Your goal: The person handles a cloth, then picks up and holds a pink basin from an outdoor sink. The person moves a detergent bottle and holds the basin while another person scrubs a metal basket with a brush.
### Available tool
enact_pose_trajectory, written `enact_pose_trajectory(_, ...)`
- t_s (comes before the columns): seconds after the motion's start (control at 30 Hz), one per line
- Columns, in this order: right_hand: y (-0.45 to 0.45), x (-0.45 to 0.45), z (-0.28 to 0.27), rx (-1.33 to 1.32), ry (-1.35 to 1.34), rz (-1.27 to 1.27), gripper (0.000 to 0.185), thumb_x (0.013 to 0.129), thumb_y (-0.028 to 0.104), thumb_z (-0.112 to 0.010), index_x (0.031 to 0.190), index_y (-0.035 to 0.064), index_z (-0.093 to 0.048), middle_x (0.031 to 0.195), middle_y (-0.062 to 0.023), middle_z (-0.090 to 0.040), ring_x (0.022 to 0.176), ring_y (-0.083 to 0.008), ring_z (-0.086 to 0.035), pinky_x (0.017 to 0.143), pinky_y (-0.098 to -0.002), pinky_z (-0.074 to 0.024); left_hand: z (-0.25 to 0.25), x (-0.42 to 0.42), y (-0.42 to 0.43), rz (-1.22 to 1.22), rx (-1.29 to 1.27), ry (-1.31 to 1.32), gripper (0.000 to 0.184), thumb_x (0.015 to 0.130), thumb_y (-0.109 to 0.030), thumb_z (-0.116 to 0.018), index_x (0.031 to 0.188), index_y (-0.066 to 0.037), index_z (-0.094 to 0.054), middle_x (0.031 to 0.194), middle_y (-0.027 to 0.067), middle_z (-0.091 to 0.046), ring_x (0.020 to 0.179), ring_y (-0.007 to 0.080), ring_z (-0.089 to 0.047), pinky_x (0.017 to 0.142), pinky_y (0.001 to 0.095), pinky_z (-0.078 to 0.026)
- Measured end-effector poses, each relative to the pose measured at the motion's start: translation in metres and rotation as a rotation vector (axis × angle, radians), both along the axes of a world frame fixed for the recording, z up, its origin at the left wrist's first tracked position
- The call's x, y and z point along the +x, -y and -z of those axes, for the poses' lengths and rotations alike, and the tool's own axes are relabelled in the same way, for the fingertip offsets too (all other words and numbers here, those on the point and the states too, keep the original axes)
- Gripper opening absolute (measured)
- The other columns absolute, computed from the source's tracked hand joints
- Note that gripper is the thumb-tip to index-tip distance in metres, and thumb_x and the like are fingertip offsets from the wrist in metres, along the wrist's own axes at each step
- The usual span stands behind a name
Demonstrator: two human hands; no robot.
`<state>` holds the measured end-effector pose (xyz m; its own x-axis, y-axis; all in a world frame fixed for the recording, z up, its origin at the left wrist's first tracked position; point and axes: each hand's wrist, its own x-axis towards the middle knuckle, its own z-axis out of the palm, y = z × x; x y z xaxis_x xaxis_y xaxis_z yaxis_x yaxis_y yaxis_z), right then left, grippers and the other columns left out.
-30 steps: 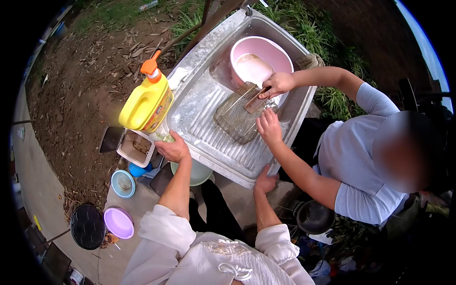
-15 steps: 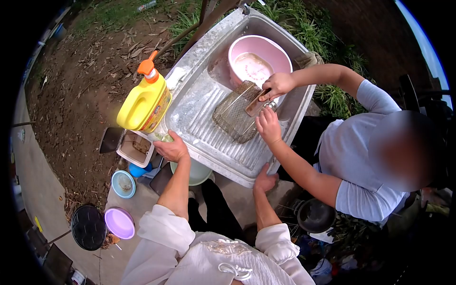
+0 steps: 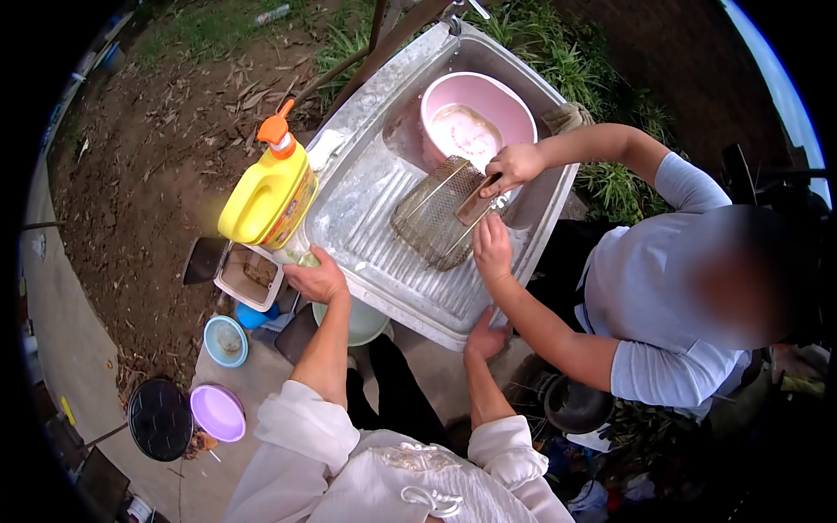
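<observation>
A grey stone-like washing sink (image 3: 405, 327) with a ridged slope stands before me. My left hand (image 3: 318, 277) is closed at its near left corner, beside a small pale-green item (image 3: 307, 260) that I cannot make out clearly. My right hand (image 3: 486, 335) is wrapped round the rim at the near right corner. In the sink, a wire mesh basket (image 3: 427, 213) lies tilted against a pink basin (image 3: 523, 118) with some cloudy water. Another person's upper hand (image 3: 516, 166) presses a brown brush-like block (image 3: 473, 207) on the basket; their lower hand (image 3: 493, 248) touches its edge.
A yellow pump bottle (image 3: 261, 205) stands on the sink's left ledge. Below are an open pale container (image 3: 247, 292), a light-blue bowl (image 3: 226, 340), a purple basin (image 3: 218, 412) and a pale-green bucket (image 3: 357, 322). The other person (image 3: 663, 270) is at the right, above a dark pan (image 3: 578, 401).
The view has shifted slightly, so the sink and bottle appear a little lower. The other person's hands and the block have moved slightly over the basket. My hands keep their places.
</observation>
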<state>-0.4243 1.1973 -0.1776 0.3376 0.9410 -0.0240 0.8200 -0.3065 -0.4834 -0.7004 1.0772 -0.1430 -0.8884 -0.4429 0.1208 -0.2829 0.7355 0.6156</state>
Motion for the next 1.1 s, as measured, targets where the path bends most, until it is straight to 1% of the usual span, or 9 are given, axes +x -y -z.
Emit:
enact_pose_trajectory(0.2, -0.001, 0.003, 0.011, -0.010, 0.029, -0.018, 0.086, 0.076, 0.060, -0.055, 0.128, -0.0058, -0.038, 0.089, -0.0335, -0.060, 0.084, -0.0469, -0.058, 0.074, -0.0500, -0.0461, 0.001, 0.000, 0.000, 0.004, -0.001, -0.032, 0.051, 0.075, -0.036, -0.063, 0.093, 0.007, -0.042, 0.090, 0.0275, -0.051, 0.095, 0.0428, -0.049, 0.076, 0.0526, -0.041)
enact_pose_trajectory(0.5, -0.002, 0.003, 0.009, -0.012, 0.049, -0.020, 0.087, 0.076, 0.061, -0.054, 0.130, -0.0056, -0.036, 0.087, -0.0338, -0.060, 0.084, -0.0469, -0.058, 0.075, -0.0499, -0.0462, 0.001, -0.001, 0.000, -0.007, -0.013, 0.000, 0.052, 0.075, -0.037, -0.063, 0.095, 0.006, -0.042, 0.089, 0.0269, -0.052, 0.093, 0.0427, -0.050, 0.076, 0.0518, -0.041)
enact_pose_trajectory(0.77, -0.004, 0.006, 0.021, -0.059, 0.101, 0.001, 0.089, 0.074, 0.064, -0.054, 0.129, -0.0055, -0.037, 0.087, -0.0323, -0.061, 0.083, -0.0466, -0.059, 0.075, -0.0497, -0.0467, 0.014, -0.001, 0.002, -0.003, -0.027, -0.043, 0.055, 0.076, -0.037, -0.063, 0.099, 0.008, -0.043, 0.093, 0.0275, -0.053, 0.094, 0.0427, -0.050, 0.078, 0.0504, -0.041)
enact_pose_trajectory(0.87, -0.004, 0.008, 0.028, -0.011, 0.078, 0.005, 0.089, 0.074, 0.064, -0.055, 0.128, -0.0056, -0.039, 0.088, -0.0323, -0.061, 0.083, -0.0462, -0.059, 0.075, -0.0490, -0.0469, 0.005, -0.001, 0.001, -0.002, -0.037, -0.051, 0.056, 0.076, -0.038, -0.062, 0.101, 0.008, -0.042, 0.093, 0.0281, -0.053, 0.093, 0.0433, -0.051, 0.079, 0.0499, -0.041)
enact_pose_trajectory(1.03, -0.003, 0.006, 0.017, -0.014, 0.043, -0.007, 0.086, 0.074, 0.062, -0.056, 0.126, -0.0057, -0.042, 0.092, -0.0322, -0.060, 0.086, -0.0448, -0.059, 0.077, -0.0476, -0.0469, 0.006, -0.001, 0.001, 0.000, -0.032, -0.008, 0.056, 0.076, -0.037, -0.063, 0.102, 0.008, -0.042, 0.093, 0.0284, -0.054, 0.091, 0.0438, -0.052, 0.079, 0.0492, -0.041)
enact_pose_trajectory(1.1, -0.001, 0.006, 0.016, -0.024, 0.041, -0.014, 0.086, 0.075, 0.061, -0.056, 0.126, -0.0058, -0.043, 0.093, -0.0322, -0.060, 0.087, -0.0444, -0.059, 0.077, -0.0472, -0.0469, 0.010, -0.001, 0.002, 0.005, -0.042, -0.051, 0.056, 0.076, -0.037, -0.063, 0.101, 0.008, -0.042, 0.092, 0.0282, -0.054, 0.091, 0.0437, -0.052, 0.079, 0.0490, -0.041)
